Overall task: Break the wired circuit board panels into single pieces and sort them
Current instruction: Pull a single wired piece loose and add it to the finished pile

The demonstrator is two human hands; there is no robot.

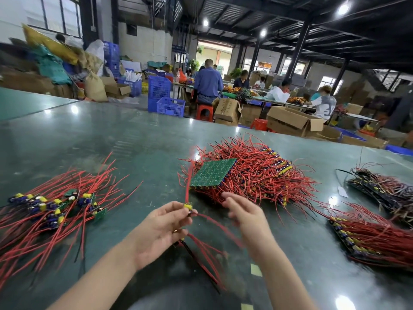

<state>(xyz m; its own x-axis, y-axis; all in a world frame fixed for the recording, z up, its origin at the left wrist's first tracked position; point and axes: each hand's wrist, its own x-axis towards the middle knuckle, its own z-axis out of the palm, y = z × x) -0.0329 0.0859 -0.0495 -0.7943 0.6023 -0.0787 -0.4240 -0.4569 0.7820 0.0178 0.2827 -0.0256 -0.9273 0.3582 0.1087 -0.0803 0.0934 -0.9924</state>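
My left hand (163, 229) pinches a small strip of wired board pieces (188, 208) with a yellow part on top; red and black wires trail up and down from it. My right hand (243, 211) hovers just to the right, fingers loosely spread and blurred, holding nothing. Behind my hands lies a big heap of wired panels (257, 173), one green panel (212, 173) face down on top. At the left, single broken-off pieces (55, 206) lie in a pile with red wires fanned out.
The dark green table (111, 142) holds two more stacks of wired panels at the right (368, 236) and far right (384, 189). Beyond the far edge are cardboard boxes (292, 121), blue crates (165, 97) and seated workers.
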